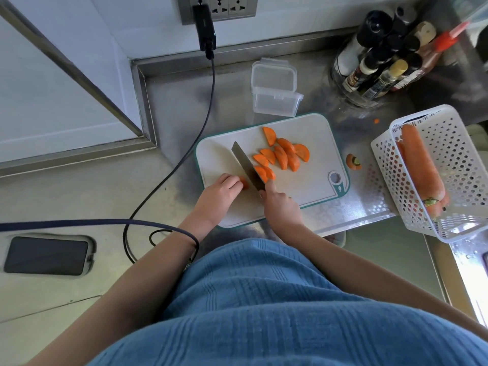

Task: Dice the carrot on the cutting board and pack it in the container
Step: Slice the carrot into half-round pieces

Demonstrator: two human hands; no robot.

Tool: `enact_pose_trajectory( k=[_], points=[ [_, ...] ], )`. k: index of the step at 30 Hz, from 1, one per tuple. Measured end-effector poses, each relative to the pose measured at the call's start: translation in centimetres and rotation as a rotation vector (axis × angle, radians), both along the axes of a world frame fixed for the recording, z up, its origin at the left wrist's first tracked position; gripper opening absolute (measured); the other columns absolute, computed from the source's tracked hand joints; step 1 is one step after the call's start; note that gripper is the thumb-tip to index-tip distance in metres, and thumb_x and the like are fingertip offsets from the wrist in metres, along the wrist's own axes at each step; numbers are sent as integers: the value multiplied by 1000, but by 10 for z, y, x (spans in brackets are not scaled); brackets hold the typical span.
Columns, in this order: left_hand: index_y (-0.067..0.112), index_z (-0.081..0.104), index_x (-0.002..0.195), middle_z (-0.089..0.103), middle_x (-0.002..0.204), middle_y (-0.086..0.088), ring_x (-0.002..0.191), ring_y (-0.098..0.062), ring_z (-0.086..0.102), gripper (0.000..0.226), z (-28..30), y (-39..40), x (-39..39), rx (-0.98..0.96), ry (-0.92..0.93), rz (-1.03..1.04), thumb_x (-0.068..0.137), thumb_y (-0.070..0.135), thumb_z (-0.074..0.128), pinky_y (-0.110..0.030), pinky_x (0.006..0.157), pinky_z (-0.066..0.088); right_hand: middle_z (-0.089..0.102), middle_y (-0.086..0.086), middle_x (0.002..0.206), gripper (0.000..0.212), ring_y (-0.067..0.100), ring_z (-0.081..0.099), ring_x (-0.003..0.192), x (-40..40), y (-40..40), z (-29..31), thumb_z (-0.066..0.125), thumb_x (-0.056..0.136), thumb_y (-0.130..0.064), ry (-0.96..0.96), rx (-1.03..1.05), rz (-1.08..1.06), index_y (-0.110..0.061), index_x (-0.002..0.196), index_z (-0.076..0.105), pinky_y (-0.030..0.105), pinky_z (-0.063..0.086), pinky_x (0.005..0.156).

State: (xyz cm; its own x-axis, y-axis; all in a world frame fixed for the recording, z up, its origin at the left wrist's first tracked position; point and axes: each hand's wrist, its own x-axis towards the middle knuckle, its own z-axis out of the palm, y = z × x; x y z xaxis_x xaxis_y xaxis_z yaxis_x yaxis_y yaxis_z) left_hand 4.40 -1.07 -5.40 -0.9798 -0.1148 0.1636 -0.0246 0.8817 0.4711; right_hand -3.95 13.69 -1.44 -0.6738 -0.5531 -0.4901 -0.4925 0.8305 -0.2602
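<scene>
Carrot (245,183), down to a short stub, lies at the board's (314,180) lower left edge, centre frame, where the left hand (220,192) curls its fingers over it and pins it down. The right hand (280,204) grips the knife (247,169) by the handle, blade set on the board just beside the stub. Half-moon slices (284,154) lie loose across the middle of the board, some overlapping. Such pieces look firm, light and likely damp-slick; the flat cut face down should keep them from rolling, and fingertips tucked back from the blade seem the safest hold on so short a stub. An open container (274,100) waits just above the board on the steel desk (184,101). At right, a white basket (449,143) holds whole carrots; a cut top (353,161) sits between it and the board. Bottles (383,56) crowd the upper right, a phone (46,256) lies lower left, and a cable (195,136) trails from the wall socket.
</scene>
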Motion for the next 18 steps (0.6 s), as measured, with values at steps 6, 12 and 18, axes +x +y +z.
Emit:
enact_pose_trajectory(
  k=[6,12,18],
  points=[
    [-2,65,85,63,88,-13,89,-21,48,32,2,-1,0,-40,19,-31,58,-16,75,-31,52,54,65,19,82,28,40,62,73,0,7,11,27,103,-36,-23,-102,-120,-12,117,33,51,53,67],
    [-2,68,86,64,82,-13,76,-29,63,36,5,-2,-1,-87,24,-68,55,-14,78,-34,57,57,63,15,79,28,36,60,68,6,6,21,27,103,-35,-33,-134,-83,-11,115,35,43,50,59],
    [-1,67,83,63,82,-14,75,-29,63,36,7,-1,1,-100,-10,-46,52,-14,79,-34,53,56,63,15,80,27,36,62,69,10,2,16,28,103,-36,-41,-107,-57,-13,118,33,51,53,65]
  ],
)
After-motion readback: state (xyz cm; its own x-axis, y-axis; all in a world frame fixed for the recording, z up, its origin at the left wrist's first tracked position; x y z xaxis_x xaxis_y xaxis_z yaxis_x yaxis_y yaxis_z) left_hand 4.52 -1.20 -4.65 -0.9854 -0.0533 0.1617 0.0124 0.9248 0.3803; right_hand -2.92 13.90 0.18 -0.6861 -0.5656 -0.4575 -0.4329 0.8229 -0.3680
